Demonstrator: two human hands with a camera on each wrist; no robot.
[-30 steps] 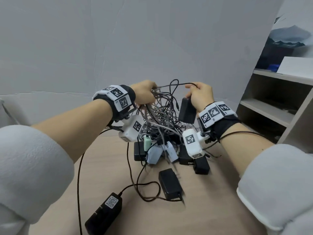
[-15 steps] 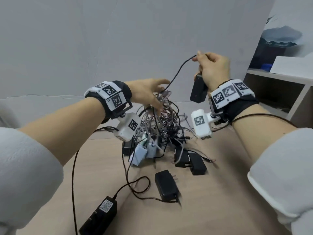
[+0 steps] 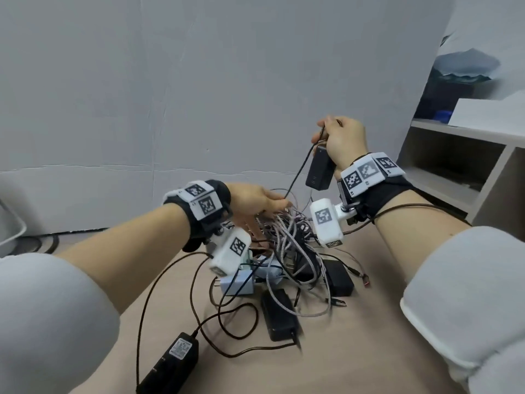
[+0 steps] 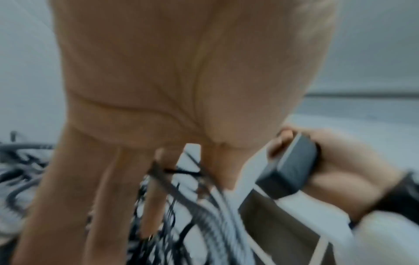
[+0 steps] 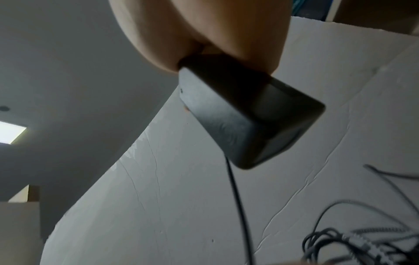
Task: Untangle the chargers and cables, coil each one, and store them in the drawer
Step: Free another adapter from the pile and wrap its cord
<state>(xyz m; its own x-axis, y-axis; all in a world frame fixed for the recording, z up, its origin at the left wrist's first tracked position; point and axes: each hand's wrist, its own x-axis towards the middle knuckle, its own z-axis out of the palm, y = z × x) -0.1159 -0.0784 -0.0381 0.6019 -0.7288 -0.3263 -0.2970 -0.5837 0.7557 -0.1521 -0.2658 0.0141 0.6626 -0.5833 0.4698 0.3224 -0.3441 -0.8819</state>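
A tangle of cables (image 3: 287, 240) and chargers lies heaped on the beige table (image 3: 355, 336). My left hand (image 3: 267, 211) reaches into the top of the tangle with straight, spread fingers (image 4: 127, 188) among the strands (image 4: 204, 224). My right hand (image 3: 338, 140) is raised above and behind the heap. It grips a black charger (image 3: 319, 172) upright and pinches its thin black cable (image 3: 295, 177), which runs taut down into the tangle. In the right wrist view the charger (image 5: 244, 122) juts from the palm (image 5: 204, 35) with the cable (image 5: 238, 206) hanging below.
Loose black adapters lie in front of the heap (image 3: 278, 314) and near the front edge (image 3: 170, 362), another at its right (image 3: 338, 277), and pale blue chargers (image 3: 238, 282) at its left. An open shelf unit (image 3: 454, 166) stands right. A grey bin (image 3: 8, 231) sits far left.
My right hand has lifted the black charger and its cable up out of the heap. My left hand has let go of the cables it held and spread its fingers into the tangle.
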